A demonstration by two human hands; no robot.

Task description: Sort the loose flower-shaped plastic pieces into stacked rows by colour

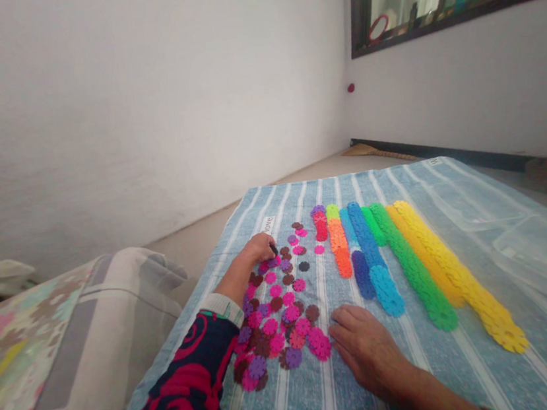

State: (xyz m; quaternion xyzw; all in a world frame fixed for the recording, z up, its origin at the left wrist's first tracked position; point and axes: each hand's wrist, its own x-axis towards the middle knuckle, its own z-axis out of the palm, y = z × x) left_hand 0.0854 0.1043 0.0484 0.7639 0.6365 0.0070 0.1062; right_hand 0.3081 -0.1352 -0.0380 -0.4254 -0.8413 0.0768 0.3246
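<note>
My left hand (pixel 261 248) is at the far left edge of a loose spread of flower-shaped plastic discs, its fingers closed on a black disc (pixel 274 250). Pink, purple and brown discs (pixel 275 290) lie scattered and overlapping below it. Another black disc (pixel 304 266) lies to the right of that hand. My right hand (pixel 365 343) rests palm down on the cloth, fingers loosely bent and holding nothing visible, just right of a few pink discs (pixel 319 344).
Overlapping rows of discs run across the striped cloth (pixel 479 379): red (pixel 321 228), orange (pixel 340 250), blue (pixel 368 240), green (pixel 414 271) and yellow (pixel 461 275). Clear plastic bags (pixel 532 246) lie at the right. A draped bed (pixel 103 319) stands at the left.
</note>
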